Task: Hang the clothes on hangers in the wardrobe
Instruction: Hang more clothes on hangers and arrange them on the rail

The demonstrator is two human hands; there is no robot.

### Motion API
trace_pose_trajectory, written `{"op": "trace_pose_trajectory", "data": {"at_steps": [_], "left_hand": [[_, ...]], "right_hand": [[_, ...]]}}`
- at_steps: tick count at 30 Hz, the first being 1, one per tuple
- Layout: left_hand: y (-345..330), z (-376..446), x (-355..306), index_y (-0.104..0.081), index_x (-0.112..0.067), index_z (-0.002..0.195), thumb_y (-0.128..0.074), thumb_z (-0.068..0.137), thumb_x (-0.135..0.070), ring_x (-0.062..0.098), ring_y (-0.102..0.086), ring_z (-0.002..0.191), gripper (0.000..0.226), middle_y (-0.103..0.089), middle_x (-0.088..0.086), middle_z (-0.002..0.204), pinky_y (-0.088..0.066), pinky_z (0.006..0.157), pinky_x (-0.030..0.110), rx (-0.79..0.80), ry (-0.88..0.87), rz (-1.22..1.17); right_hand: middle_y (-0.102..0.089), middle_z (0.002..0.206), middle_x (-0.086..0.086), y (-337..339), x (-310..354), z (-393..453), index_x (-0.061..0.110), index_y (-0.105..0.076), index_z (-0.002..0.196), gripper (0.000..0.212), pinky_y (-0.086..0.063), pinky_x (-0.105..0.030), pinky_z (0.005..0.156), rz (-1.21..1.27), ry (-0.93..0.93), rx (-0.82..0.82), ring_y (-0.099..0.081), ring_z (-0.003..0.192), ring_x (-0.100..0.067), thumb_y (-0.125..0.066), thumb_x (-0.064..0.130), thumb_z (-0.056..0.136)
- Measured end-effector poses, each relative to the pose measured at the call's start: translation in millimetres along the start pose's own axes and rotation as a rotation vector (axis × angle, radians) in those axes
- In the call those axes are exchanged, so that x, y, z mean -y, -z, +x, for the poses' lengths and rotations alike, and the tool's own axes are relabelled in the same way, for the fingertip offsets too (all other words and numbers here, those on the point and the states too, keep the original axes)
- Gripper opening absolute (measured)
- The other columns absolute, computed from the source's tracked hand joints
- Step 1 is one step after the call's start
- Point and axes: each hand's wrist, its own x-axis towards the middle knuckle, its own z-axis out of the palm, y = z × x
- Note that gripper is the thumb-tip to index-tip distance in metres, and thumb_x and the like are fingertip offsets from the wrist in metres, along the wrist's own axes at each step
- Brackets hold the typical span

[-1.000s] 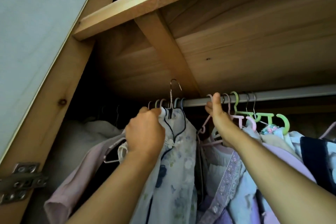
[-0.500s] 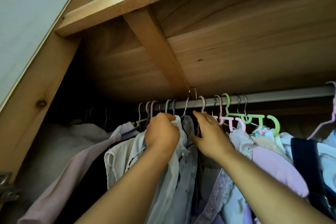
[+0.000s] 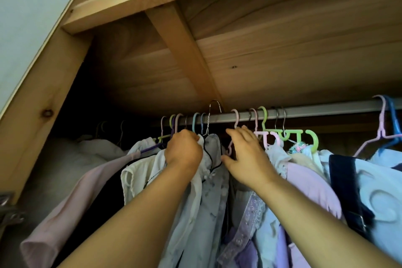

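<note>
A: Start at the left. What is the left hand (image 3: 183,151) doing?

B: Its fingers are curled round the neck of the pale floral dress (image 3: 212,183), bunching the collar just under the wire hanger (image 3: 210,119). The hanger's twisted stem rises straight above that fist.

A: And the hook?

B: It stands up in front of the rail (image 3: 304,111), its top above the bar. I cannot tell whether it has caught over the rail or only leans against it.

A: So the thing lies which way from the hands?

B: Directly above the left one, and up and to the left of the right. The rail runs across the view, left to right; the dress hangs down from it, long axis vertical.

A: The right hand (image 3: 247,156)?

B: Fingers spread and fairly straight, holding nothing, reaching into the gap just right of the dress, near the pink hanger (image 3: 236,125). It seems to be keeping the neighbouring clothes aside.

A: Which is nearer the hook?

B: The left. I'd judge the seating falls to it, a small lift and drop over the bar, while the right keeps the gap.
</note>
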Motion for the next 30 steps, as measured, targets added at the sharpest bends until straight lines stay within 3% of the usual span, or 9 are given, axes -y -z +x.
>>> {"op": "trace_pose_trajectory", "data": {"at_steps": [4, 8, 10, 14, 19, 25, 30], "left_hand": [[-6, -5, -17, -0.061, -0.013, 0.115, -0.045, 0.093, -0.004, 0.031, -0.058, 0.104, 0.029, -0.060, 0.012, 0.115, -0.046, 0.076, 0.036, -0.019, -0.143, 0.195], [-12, -6, -17, -0.058, -0.013, 0.122, -0.045, 0.092, -0.002, 0.030, -0.058, 0.106, 0.034, -0.059, 0.013, 0.118, -0.045, 0.076, 0.034, -0.004, -0.154, 0.143], [-9, -3, -13, -0.059, -0.013, 0.123, -0.044, 0.092, -0.002, 0.032, -0.057, 0.107, 0.037, -0.060, 0.015, 0.119, -0.047, 0.081, 0.037, -0.005, -0.112, 0.053], [-11, -1, -7, -0.058, -0.016, 0.127, -0.042, 0.090, -0.001, 0.034, -0.056, 0.110, 0.043, -0.060, 0.016, 0.122, -0.047, 0.083, 0.037, -0.014, -0.113, -0.017], [-24, 2, 6, -0.056, -0.016, 0.131, -0.041, 0.092, 0.001, 0.030, -0.055, 0.115, 0.045, -0.059, 0.013, 0.128, -0.045, 0.092, 0.034, -0.008, -0.117, -0.140], [-26, 14, 7, -0.059, -0.014, 0.127, -0.044, 0.089, 0.001, 0.030, -0.055, 0.116, 0.043, -0.058, 0.013, 0.128, -0.045, 0.093, 0.034, 0.003, -0.094, -0.200], [-29, 22, 1, -0.057, -0.015, 0.129, -0.042, 0.090, 0.001, 0.033, -0.056, 0.111, 0.045, -0.058, 0.016, 0.127, -0.048, 0.088, 0.038, 0.003, -0.115, -0.154]], "right_hand": [[-0.024, 0.153, -0.010, 2, 6, -2, 0.011, -0.030, 0.144, 0.062, -0.009, -0.033, 0.116, -0.181, 0.110, -0.047, -0.005, 0.145, -0.024, -0.057, 0.018, 0.089], [-0.061, 0.117, -0.018, -2, 2, -6, 0.005, -0.062, 0.114, 0.060, -0.038, -0.050, 0.102, -0.363, 0.179, -0.159, -0.050, 0.122, -0.038, -0.081, 0.015, 0.058], [-0.066, 0.108, -0.015, -3, -2, -10, 0.008, -0.066, 0.104, 0.059, -0.042, -0.051, 0.097, -0.424, 0.186, -0.191, -0.058, 0.113, -0.036, -0.085, 0.020, 0.049], [-0.066, 0.106, -0.013, -3, -9, -17, 0.008, -0.067, 0.102, 0.056, -0.038, -0.051, 0.101, -0.441, 0.193, -0.248, -0.058, 0.112, -0.036, -0.085, 0.020, 0.050], [-0.065, 0.110, -0.015, -3, -10, -15, 0.004, -0.064, 0.107, 0.054, -0.023, -0.048, 0.106, -0.322, 0.119, -0.348, -0.057, 0.114, -0.036, -0.084, 0.018, 0.059], [-0.066, 0.107, -0.013, -8, -9, -17, 0.006, -0.064, 0.105, 0.053, -0.025, -0.047, 0.110, -0.402, 0.138, -0.333, -0.058, 0.113, -0.035, -0.083, 0.024, 0.059], [-0.067, 0.105, -0.011, -10, -13, -18, 0.009, -0.064, 0.104, 0.050, -0.016, -0.042, 0.109, -0.435, 0.138, -0.318, -0.058, 0.111, -0.033, -0.082, 0.026, 0.060]]}}
